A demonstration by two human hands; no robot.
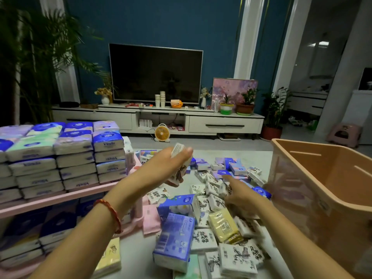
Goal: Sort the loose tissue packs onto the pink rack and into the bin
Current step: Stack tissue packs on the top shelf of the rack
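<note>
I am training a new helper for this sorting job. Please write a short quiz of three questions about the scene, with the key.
1. True or false: the left hand grips a white tissue pack.
2. Multiple choice: on which side of the person does the peach plastic bin stand? A) left B) right C) behind the television
3. Fill in: the stacked Vinda packs lie on the ___ rack.
Key: 1 true; 2 B; 3 pink.
</note>
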